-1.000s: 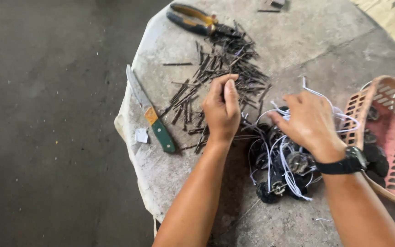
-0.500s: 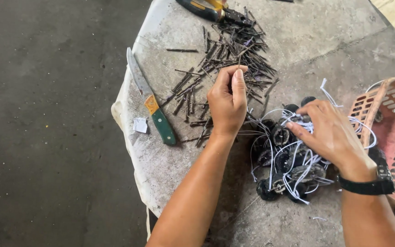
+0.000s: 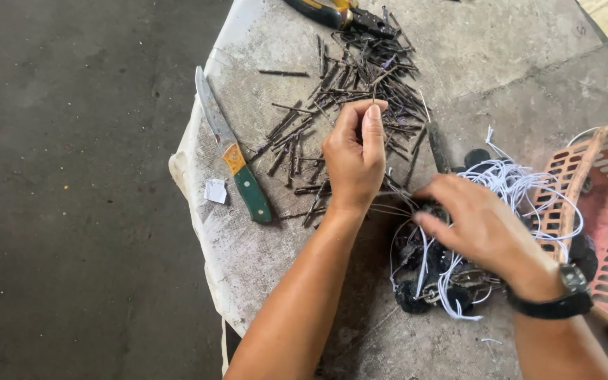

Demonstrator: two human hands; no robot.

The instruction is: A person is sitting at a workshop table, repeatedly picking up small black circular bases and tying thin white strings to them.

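Two hands sort wire pieces on a grey tabletop (image 3: 501,63).
Left hand (image 3: 353,158) pinches a thin wire (image 3: 374,95) above dark sticks (image 3: 360,84); right hand (image 3: 476,225), fingers curled, rests on a white wire tangle (image 3: 522,179). White square scrap (image 3: 214,191) beside knife (image 3: 237,165).

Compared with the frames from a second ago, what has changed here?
The right hand dropped from above onto the tangle of white wires. The left hand kept pinching a thin wire over the dark nails. Knife, pliers and basket stayed put.
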